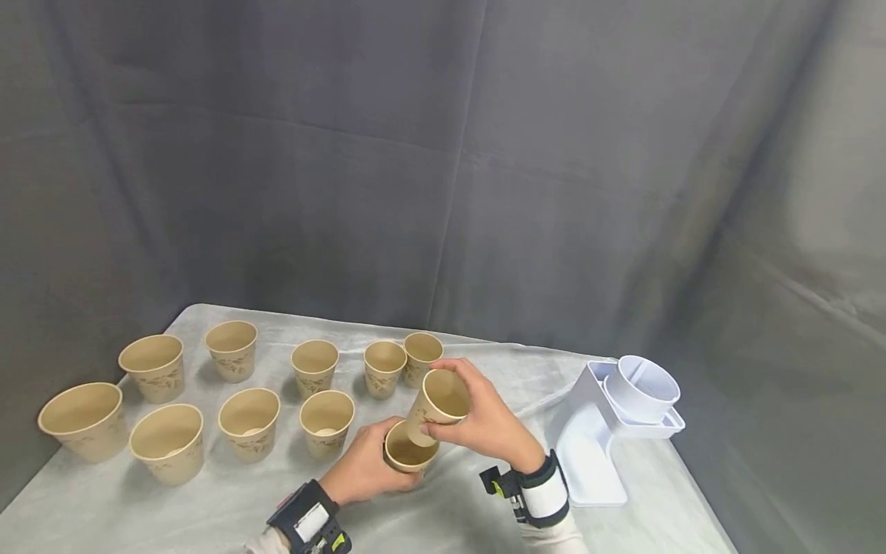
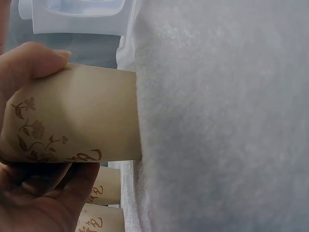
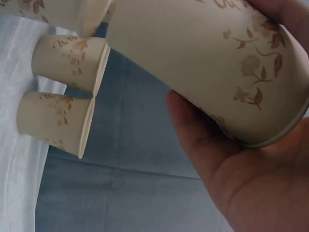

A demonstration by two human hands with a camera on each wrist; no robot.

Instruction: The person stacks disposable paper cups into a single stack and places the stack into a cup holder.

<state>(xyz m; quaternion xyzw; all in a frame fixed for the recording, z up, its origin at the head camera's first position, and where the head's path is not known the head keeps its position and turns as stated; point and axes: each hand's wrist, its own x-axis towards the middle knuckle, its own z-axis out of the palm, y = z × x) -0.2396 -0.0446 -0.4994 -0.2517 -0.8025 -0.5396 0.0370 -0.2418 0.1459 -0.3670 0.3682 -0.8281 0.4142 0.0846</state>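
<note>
Near the table's front middle, my left hand [image 1: 370, 468] grips a beige paper cup [image 1: 408, 459] around its side. This cup [image 2: 91, 108] stands upright, its base close to the cloth in the left wrist view, with a brown floral print on its wall. Just above it, a second beige paper cup [image 1: 417, 419] is tilted, its mouth toward me and its bottom end overlapping the lower cup's mouth. My right hand [image 1: 487, 419] holds this tilted cup [image 3: 193, 63] between thumb and fingers. Its inside shows no contents in the head view.
Several matching cups stand upright in two rows to the left, among them a large one [image 1: 86, 423] at the far left. Behind my hands are two small cups, one [image 1: 384, 369] beside another [image 1: 422, 358]. A white plastic device [image 1: 591, 446] with a round top stands at right.
</note>
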